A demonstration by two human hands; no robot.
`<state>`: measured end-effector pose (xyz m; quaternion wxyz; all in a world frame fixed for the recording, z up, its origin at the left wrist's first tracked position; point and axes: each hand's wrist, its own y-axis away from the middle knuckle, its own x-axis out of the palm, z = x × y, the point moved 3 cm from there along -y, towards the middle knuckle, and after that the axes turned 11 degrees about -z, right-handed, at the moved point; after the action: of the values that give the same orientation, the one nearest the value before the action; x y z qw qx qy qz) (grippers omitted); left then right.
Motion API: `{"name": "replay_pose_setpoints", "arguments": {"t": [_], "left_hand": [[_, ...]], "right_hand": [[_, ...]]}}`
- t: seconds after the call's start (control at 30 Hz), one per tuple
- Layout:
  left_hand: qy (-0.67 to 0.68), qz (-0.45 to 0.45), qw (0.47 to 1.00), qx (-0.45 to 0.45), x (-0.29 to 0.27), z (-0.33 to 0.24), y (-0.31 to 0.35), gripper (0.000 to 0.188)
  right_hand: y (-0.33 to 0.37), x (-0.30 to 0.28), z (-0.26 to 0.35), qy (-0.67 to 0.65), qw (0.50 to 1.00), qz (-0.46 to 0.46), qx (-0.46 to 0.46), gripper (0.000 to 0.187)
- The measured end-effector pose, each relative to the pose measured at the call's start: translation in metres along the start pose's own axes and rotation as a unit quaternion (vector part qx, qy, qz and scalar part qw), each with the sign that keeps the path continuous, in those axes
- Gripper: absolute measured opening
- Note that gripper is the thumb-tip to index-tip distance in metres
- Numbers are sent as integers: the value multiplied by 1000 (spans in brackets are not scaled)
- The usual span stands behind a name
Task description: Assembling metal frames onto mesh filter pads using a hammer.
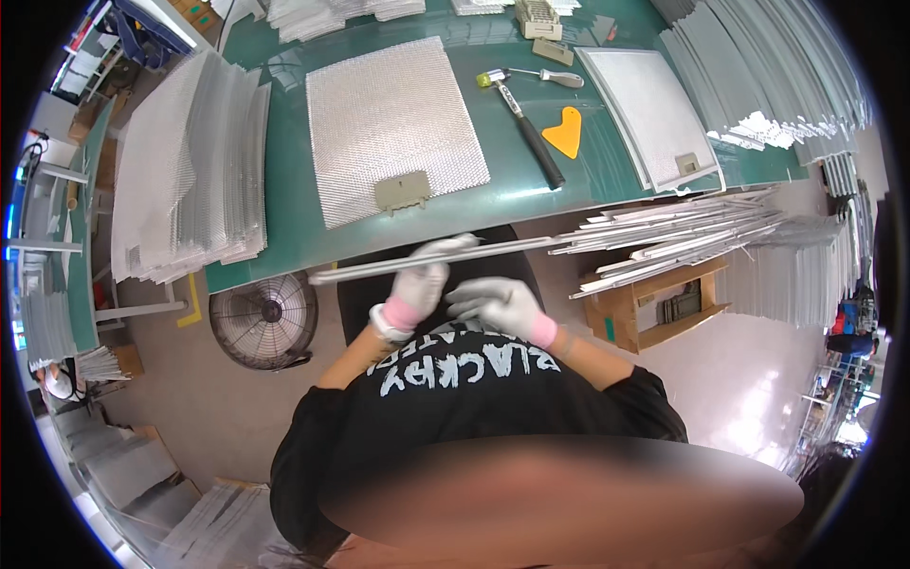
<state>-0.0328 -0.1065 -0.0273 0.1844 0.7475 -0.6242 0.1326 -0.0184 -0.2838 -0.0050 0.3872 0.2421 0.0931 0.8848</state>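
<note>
While the gloved left hand [420,282] bends its fingers around a long, thin, straight grey strip [495,250], the right hand [502,308] sits just beside them, fingers half curled and looking empty. Past the fingers, a bumpy silver mesh sheet [391,123] lies on a smooth green table [286,175].

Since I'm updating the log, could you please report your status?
Right hand open, apparently empty. Left hand gripping long thin strip. Strip bundle near its right end, possibly in the way.
</note>
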Motion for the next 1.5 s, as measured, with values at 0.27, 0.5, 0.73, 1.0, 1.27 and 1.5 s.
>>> {"name": "replay_pose_setpoints", "arguments": {"t": [0.27, 0.5, 0.73, 1.0, 1.27, 1.5], "left_hand": [[-178, -140, 914, 338, -82, -163, 46, 61], [-153, -160, 967, 124, -87, -60, 56, 60], [-557, -307, 682, 362, -46, -48, 79, 48], [248, -87, 957, -124, 6, 37, 20, 47], [482, -75, 860, -147, 25, -4, -50, 35], [44, -104, 990, 87, 7, 19, -120, 17]], "right_hand": [[75, -217, 70, -445, 689, -506, -265, 47], [17, -108, 195, -272, 805, -384, -363, 32], [-173, -94, 120, -433, 876, -183, -108, 21], [-96, -21, 87, 194, 971, -121, -76, 35], [-61, -22, 44, -15, 956, -224, -190, 58], [-85, -16, 30, -141, 964, -158, -163, 56]]}}
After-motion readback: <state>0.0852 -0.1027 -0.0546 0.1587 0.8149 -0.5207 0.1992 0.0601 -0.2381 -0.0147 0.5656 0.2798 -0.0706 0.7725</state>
